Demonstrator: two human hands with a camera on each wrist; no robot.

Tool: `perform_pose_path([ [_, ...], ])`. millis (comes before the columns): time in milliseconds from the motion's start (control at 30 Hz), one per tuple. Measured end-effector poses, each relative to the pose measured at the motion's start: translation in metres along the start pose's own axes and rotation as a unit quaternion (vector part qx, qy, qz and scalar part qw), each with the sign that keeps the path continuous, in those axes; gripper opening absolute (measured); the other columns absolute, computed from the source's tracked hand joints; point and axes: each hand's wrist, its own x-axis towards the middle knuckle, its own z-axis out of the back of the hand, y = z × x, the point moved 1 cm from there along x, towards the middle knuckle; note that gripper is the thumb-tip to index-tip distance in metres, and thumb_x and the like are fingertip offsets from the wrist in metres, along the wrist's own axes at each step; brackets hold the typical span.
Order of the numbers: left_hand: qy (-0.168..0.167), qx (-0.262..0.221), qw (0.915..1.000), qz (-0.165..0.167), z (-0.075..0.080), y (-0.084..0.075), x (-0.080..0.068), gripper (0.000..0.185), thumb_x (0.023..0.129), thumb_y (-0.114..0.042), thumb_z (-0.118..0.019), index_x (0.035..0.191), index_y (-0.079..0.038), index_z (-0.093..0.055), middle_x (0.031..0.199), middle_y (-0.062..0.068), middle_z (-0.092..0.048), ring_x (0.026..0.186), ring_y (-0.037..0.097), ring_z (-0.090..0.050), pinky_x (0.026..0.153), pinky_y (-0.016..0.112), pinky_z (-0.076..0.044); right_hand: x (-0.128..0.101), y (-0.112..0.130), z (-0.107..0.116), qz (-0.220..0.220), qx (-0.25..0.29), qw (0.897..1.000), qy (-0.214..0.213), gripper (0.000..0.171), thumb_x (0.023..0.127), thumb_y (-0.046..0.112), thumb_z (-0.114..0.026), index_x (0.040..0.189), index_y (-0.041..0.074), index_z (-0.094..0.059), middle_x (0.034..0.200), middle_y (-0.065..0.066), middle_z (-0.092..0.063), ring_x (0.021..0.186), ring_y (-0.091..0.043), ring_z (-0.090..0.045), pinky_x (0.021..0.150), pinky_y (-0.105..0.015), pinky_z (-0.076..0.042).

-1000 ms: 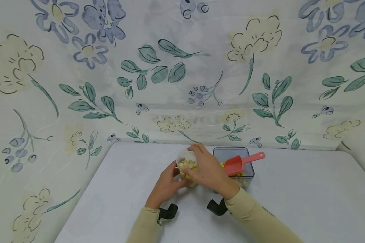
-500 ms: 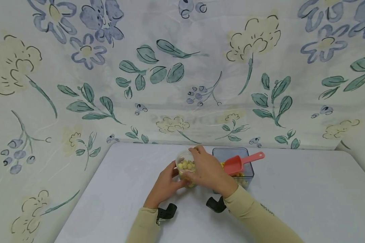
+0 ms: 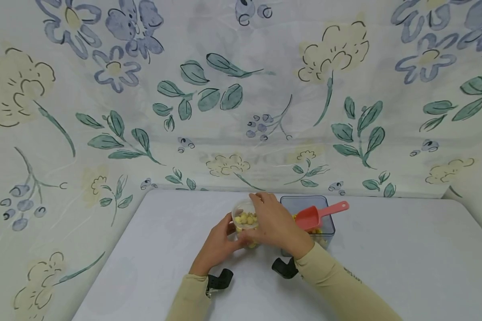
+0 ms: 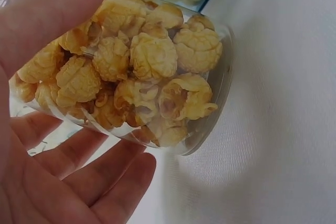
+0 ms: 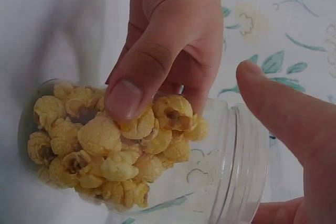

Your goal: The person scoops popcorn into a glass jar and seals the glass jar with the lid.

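Observation:
A clear plastic jar [image 5: 210, 145] partly filled with yellow popcorn [image 4: 152, 56] stands near the back of the table, tilted a little in the head view. My left hand [image 3: 217, 245] grips its body, thumb on one side and fingers round the other. My right hand [image 3: 279, 223] is at the ridged clear lid [image 5: 252, 156]. In the right wrist view its thumb [image 5: 283, 103] stands apart from the lid, while its fingers [image 5: 278, 212] are at the lid's far edge, partly hidden. Popcorn shows through the top in the head view.
Just right of the jar is a bluish clear bin [image 3: 301, 205] containing popcorn. A red scoop [image 3: 308, 219] lies across it, handle over the right rim. The white table [image 3: 385, 254] ends at a flower-patterned cloth [image 3: 265, 67] behind. Black wrist mounts [image 3: 221, 280] sit below the hands.
My right hand has turned slightly at the jar's top, its fingers drawing back to the right. More popcorn shows through the top. My left hand has kept its grip.

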Motion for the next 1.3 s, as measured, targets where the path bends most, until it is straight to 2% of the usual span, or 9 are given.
perform_pose_path([
  [200,0.004,-0.002,1.0000,0.002,0.000,0.003,0.001,0.079,0.084,-0.035,-0.082,0.149,-0.013,-0.041,0.143,0.009,-0.055,0.128,0.035,-0.055,0.104,0.054,-0.046,0.003,0.005,-0.001,0.006,-0.004,1.000,-0.020,0.091,0.082,0.060,-0.075,0.140,-0.007,-0.052,0.138,-0.021,-0.054,0.126,-0.035,-0.051,0.099,-0.050,-0.050],
  [400,0.005,-0.002,0.9999,-0.010,0.000,0.006,0.001,0.074,0.084,-0.033,-0.082,0.144,-0.013,-0.044,0.137,0.007,-0.059,0.127,0.029,-0.057,0.105,0.052,-0.046,0.009,0.014,-0.001,-0.004,-0.025,1.000,-0.003,0.079,0.086,0.058,-0.073,0.127,-0.008,-0.061,0.122,-0.022,-0.058,0.114,-0.035,-0.054,0.089,-0.047,-0.054],
  [733,0.020,-0.020,0.9996,-0.006,0.001,0.005,0.003,0.075,0.084,-0.033,-0.083,0.146,-0.017,-0.042,0.137,0.006,-0.059,0.127,0.028,-0.057,0.106,0.049,-0.046,0.013,0.014,0.001,-0.018,-0.040,0.999,0.003,0.075,0.079,0.052,-0.081,0.127,-0.004,-0.064,0.116,-0.017,-0.063,0.106,-0.030,-0.060,0.087,-0.043,-0.056],
  [933,0.024,-0.027,0.9993,-0.013,0.003,0.004,0.004,0.077,0.083,-0.030,-0.084,0.146,-0.018,-0.043,0.135,0.004,-0.061,0.127,0.028,-0.058,0.107,0.047,-0.046,0.015,0.011,0.005,-0.005,-0.022,1.000,0.017,0.076,0.075,0.045,-0.087,0.130,-0.002,-0.064,0.120,-0.015,-0.064,0.108,-0.029,-0.061,0.089,-0.042,-0.056],
  [1100,0.025,-0.027,0.9992,-0.018,0.005,0.004,0.006,0.076,0.084,-0.028,-0.083,0.147,-0.015,-0.043,0.136,0.007,-0.060,0.126,0.030,-0.058,0.106,0.048,-0.046,0.017,0.008,0.008,-0.003,0.007,0.999,0.043,0.079,0.074,0.040,-0.090,0.136,0.001,-0.061,0.132,-0.015,-0.061,0.119,-0.031,-0.059,0.097,-0.045,-0.053],
  [1300,0.022,-0.024,0.9994,-0.013,0.005,0.005,0.006,0.074,0.086,-0.028,-0.082,0.147,-0.012,-0.043,0.138,0.010,-0.059,0.127,0.032,-0.057,0.107,0.049,-0.045,0.017,0.003,0.009,0.007,0.042,0.997,0.071,0.082,0.077,0.035,-0.088,0.144,0.003,-0.053,0.144,-0.015,-0.052,0.132,-0.032,-0.049,0.106,-0.046,-0.046],
])
